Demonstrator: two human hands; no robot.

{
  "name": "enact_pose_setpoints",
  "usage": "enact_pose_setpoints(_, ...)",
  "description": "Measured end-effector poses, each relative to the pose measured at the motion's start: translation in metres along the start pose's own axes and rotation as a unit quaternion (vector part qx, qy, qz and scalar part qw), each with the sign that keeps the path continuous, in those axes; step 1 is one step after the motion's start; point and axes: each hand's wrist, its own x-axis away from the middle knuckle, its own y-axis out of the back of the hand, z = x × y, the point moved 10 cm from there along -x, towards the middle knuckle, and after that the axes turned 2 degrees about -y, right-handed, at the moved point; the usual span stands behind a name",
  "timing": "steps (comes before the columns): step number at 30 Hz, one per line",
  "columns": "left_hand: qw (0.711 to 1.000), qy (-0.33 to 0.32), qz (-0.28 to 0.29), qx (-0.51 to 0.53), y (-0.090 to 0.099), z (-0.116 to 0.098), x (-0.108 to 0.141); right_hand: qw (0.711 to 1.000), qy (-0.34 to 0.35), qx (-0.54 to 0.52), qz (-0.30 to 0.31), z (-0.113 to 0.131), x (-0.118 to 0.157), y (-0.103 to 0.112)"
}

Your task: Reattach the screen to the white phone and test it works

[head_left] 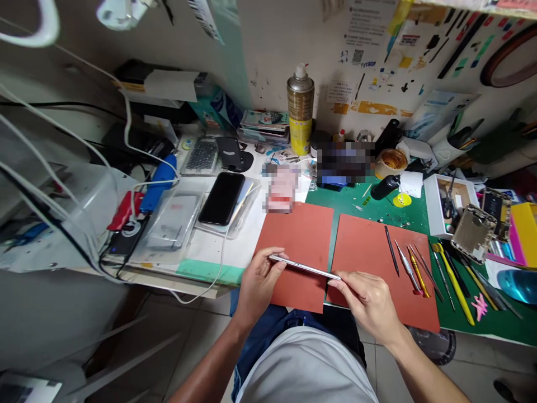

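Note:
A thin, silver-edged phone [305, 267] is seen edge-on above the left red-brown mat [300, 235]. My left hand [262, 275] pinches its left end between thumb and fingers. At the other end, my right hand [369, 298] grips it the same way, above the gap between the mats. The phone's flat faces are mostly hidden from this angle. On the right red-brown mat [356, 246] lie a black pry stick [392, 251], a silver screwdriver [406, 266], a gold screwdriver [418, 271] and tweezers [428, 272].
A black phone [222, 198] lies on a plastic case to the left, with a white cable [221, 263] hanging off the edge. A spray can [300, 109] stands at the back. A yellow-handled tool [455, 284] and an open white box [436, 210] are on the right.

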Motion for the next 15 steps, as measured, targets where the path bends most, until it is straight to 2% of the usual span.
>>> enact_pose_setpoints(3,0.999,0.031,-0.012,0.013,0.002,0.008,-0.001,1.000,-0.003,-0.005,-0.004,-0.001,0.000,0.001)
enact_pose_setpoints(8,0.998,0.031,-0.016,0.054,0.002,0.013,-0.004,0.999,-0.010,-0.029,0.019,-0.002,-0.001,-0.005)
enact_pose_setpoints(12,0.995,0.011,-0.012,0.094,-0.001,0.016,-0.004,0.999,0.015,-0.005,-0.028,0.000,0.005,-0.003)
enact_pose_setpoints(15,0.994,-0.001,-0.003,0.113,-0.003,0.014,-0.004,0.999,0.019,-0.006,-0.035,-0.001,0.012,-0.004)
